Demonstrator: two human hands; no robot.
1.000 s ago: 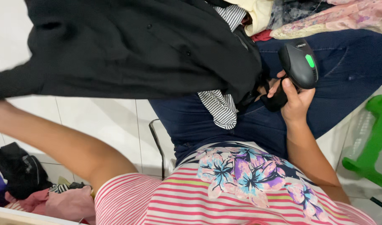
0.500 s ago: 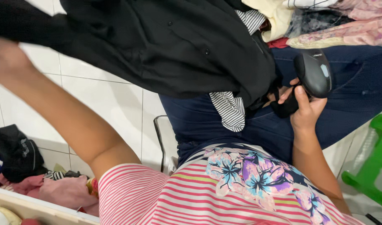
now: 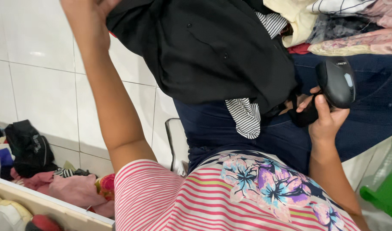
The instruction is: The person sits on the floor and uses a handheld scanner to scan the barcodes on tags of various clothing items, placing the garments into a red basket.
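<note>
My left hand (image 3: 87, 17) is raised at the top of the view and grips the edge of a black buttoned garment (image 3: 213, 51), which hangs down in front of me. My right hand (image 3: 326, 117) holds a black handheld scanner (image 3: 335, 83) by its handle, just right of the garment's lower hem. A black-and-white striped cloth (image 3: 245, 117) hangs out from under the black garment. Dark blue fabric (image 3: 230, 128) lies over my lap beneath both.
A pile of mixed clothes (image 3: 332, 25) sits at the top right. White tiled floor (image 3: 37, 85) is on the left, with a black bag (image 3: 29, 147) and a heap of clothes (image 3: 72, 188) beside a wooden edge (image 3: 54, 209). A green plastic stool (image 3: 386, 190) stands at right.
My left arm has swung up and to the right, lifting the black garment higher. The scanner's green light no longer shows. My right hand has barely moved.
</note>
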